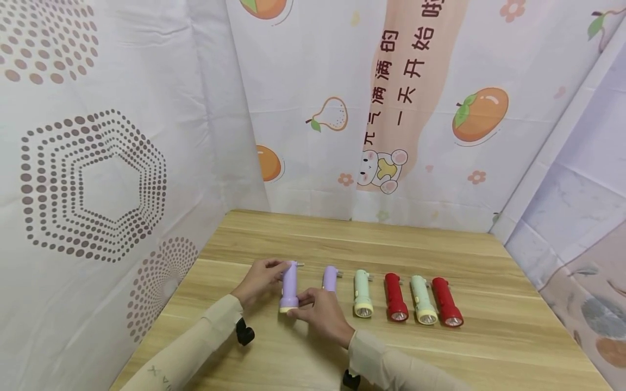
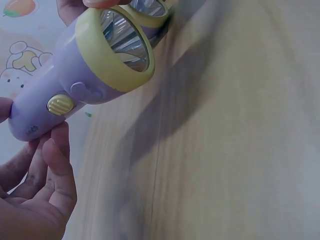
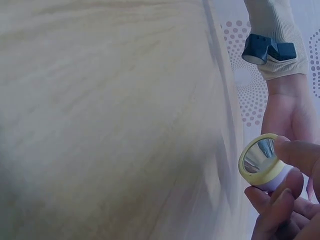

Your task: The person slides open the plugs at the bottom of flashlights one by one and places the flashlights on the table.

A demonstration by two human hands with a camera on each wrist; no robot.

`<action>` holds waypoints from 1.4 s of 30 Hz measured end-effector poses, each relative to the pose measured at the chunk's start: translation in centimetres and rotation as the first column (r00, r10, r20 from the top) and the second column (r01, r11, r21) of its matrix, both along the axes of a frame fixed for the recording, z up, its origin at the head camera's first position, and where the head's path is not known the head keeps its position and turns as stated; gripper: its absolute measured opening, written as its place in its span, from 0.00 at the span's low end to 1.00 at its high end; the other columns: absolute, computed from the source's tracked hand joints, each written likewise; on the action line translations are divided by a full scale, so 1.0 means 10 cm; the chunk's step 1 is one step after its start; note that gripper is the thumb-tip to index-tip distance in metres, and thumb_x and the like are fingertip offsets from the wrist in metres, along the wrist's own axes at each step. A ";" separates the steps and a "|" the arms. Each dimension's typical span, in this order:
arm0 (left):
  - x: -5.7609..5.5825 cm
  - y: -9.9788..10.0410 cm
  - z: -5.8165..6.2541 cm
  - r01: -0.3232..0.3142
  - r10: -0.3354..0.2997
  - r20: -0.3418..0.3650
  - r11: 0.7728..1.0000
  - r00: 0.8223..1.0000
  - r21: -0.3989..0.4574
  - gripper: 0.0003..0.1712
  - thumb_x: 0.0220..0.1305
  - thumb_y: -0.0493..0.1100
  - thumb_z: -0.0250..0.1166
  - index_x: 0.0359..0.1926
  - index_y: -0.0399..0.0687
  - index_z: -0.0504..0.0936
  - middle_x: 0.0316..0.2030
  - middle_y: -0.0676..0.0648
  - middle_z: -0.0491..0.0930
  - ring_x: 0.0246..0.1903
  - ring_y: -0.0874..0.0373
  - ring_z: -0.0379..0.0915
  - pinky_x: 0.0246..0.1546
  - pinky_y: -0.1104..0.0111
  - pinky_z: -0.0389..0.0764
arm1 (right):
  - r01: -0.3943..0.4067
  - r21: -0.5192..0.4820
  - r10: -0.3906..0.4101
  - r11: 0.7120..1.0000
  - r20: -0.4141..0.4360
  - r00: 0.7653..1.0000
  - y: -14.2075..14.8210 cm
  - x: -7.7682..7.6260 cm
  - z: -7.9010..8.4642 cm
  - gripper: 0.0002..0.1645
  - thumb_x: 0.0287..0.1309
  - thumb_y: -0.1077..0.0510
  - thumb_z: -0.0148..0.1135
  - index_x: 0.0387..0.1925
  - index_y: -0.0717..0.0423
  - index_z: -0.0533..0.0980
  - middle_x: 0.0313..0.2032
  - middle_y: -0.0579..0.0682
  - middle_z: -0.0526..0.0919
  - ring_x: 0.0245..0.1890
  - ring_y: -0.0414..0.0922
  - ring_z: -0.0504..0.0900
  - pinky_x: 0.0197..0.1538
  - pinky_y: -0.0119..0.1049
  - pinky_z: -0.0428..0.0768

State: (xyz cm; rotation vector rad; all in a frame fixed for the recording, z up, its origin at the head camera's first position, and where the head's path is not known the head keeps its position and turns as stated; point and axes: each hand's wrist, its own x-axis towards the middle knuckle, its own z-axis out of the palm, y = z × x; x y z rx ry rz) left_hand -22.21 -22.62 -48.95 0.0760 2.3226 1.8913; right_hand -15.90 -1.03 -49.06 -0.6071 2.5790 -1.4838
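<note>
A purple flashlight (image 1: 290, 283) with a yellow head rim stands at the left end of a row of flashlights, its lens toward the near side. My left hand (image 1: 260, 279) pinches its tail end, while my right hand (image 1: 325, 316) holds its head by the rim. In the left wrist view, a yellow switch (image 2: 60, 104) shows on the flashlight's side. The right wrist view shows right-hand fingers on the rim and beneath the head. Close beyond the right hand is a second purple flashlight (image 1: 330, 278), its head hidden by that hand.
To the right lie a pale green flashlight (image 1: 362, 288), a red one (image 1: 395, 296), another pale green one (image 1: 421, 296) and another red one (image 1: 446, 301), lenses facing near. They rest on a wooden table (image 1: 391, 358). Printed curtains (image 1: 303, 179) hang behind and beside it.
</note>
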 end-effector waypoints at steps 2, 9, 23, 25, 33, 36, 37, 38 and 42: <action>-0.05 0.03 -0.01 0.013 -0.014 0.006 1.000 1.000 0.002 0.30 0.68 0.61 0.68 0.54 0.38 0.84 0.46 0.44 0.85 0.42 0.52 0.83 0.50 0.57 0.83 | 0.008 -0.004 -0.008 1.000 0.001 1.000 0.01 -0.02 0.00 0.20 0.52 0.51 0.81 0.42 0.58 0.85 0.38 0.48 0.89 0.40 0.44 0.88 0.46 0.40 0.84; -0.22 0.11 -0.06 0.038 -0.038 0.027 0.999 0.999 0.013 0.29 0.67 0.60 0.69 0.52 0.37 0.84 0.46 0.42 0.84 0.41 0.51 0.83 0.48 0.58 0.83 | 0.050 -0.014 -0.050 0.999 -0.005 0.999 0.04 -0.05 0.01 0.20 0.55 0.52 0.79 0.44 0.60 0.84 0.43 0.54 0.89 0.30 0.46 0.87 0.32 0.36 0.84; -0.35 0.23 -0.10 0.018 -0.019 0.060 1.000 0.998 0.007 0.22 0.69 0.49 0.68 0.52 0.34 0.86 0.38 0.43 0.86 0.34 0.55 0.82 0.35 0.66 0.83 | 0.086 0.025 -0.084 0.996 -0.075 0.994 0.03 -0.10 0.01 0.17 0.54 0.55 0.79 0.43 0.55 0.82 0.43 0.51 0.89 0.47 0.47 0.87 0.45 0.37 0.83; -0.36 0.23 -0.10 0.018 -0.017 0.066 1.000 0.998 -0.001 0.21 0.69 0.48 0.67 0.52 0.34 0.86 0.38 0.43 0.86 0.34 0.55 0.82 0.36 0.66 0.83 | 0.083 0.022 -0.081 0.996 -0.071 0.994 0.03 -0.11 0.01 0.17 0.55 0.55 0.79 0.43 0.55 0.82 0.43 0.51 0.89 0.47 0.48 0.87 0.45 0.38 0.84; -0.37 0.24 -0.12 0.020 -0.018 0.110 1.000 0.994 -0.024 0.23 0.68 0.47 0.67 0.54 0.32 0.84 0.39 0.42 0.85 0.34 0.56 0.81 0.33 0.68 0.82 | 0.065 0.002 -0.065 0.998 -0.037 0.997 0.00 -0.10 0.00 0.16 0.56 0.59 0.77 0.44 0.57 0.81 0.43 0.53 0.88 0.45 0.52 0.88 0.44 0.38 0.86; -0.37 0.24 -0.12 0.022 -0.017 0.117 0.999 0.993 -0.043 0.22 0.68 0.48 0.68 0.53 0.34 0.85 0.37 0.43 0.85 0.32 0.57 0.80 0.31 0.69 0.80 | 0.059 -0.006 -0.060 0.998 -0.031 0.998 -0.01 -0.10 0.00 0.15 0.57 0.60 0.77 0.44 0.58 0.81 0.44 0.54 0.87 0.44 0.51 0.89 0.43 0.36 0.86; -0.37 0.25 -0.12 0.022 -0.016 0.116 0.999 0.993 -0.050 0.22 0.67 0.48 0.68 0.53 0.35 0.85 0.36 0.44 0.85 0.32 0.57 0.80 0.31 0.68 0.80 | 0.059 -0.003 -0.060 0.998 -0.033 0.998 -0.01 -0.10 -0.01 0.15 0.57 0.60 0.76 0.44 0.58 0.81 0.44 0.54 0.87 0.43 0.51 0.89 0.43 0.36 0.86; -0.37 0.25 -0.12 0.024 -0.017 0.113 0.998 0.993 -0.057 0.22 0.67 0.48 0.68 0.53 0.35 0.86 0.36 0.44 0.85 0.32 0.56 0.80 0.31 0.68 0.80 | 0.061 0.000 -0.061 0.998 -0.038 0.997 -0.01 -0.10 -0.01 0.15 0.57 0.60 0.76 0.44 0.58 0.81 0.44 0.54 0.87 0.44 0.51 0.89 0.44 0.36 0.86; -0.38 0.26 -0.12 0.028 -0.020 0.114 0.997 0.993 -0.076 0.22 0.68 0.49 0.69 0.53 0.35 0.85 0.36 0.44 0.85 0.31 0.56 0.80 0.31 0.68 0.80 | 0.057 0.000 -0.057 0.998 -0.051 0.997 -0.02 -0.10 -0.01 0.15 0.57 0.60 0.76 0.44 0.59 0.80 0.44 0.56 0.88 0.44 0.52 0.89 0.44 0.37 0.86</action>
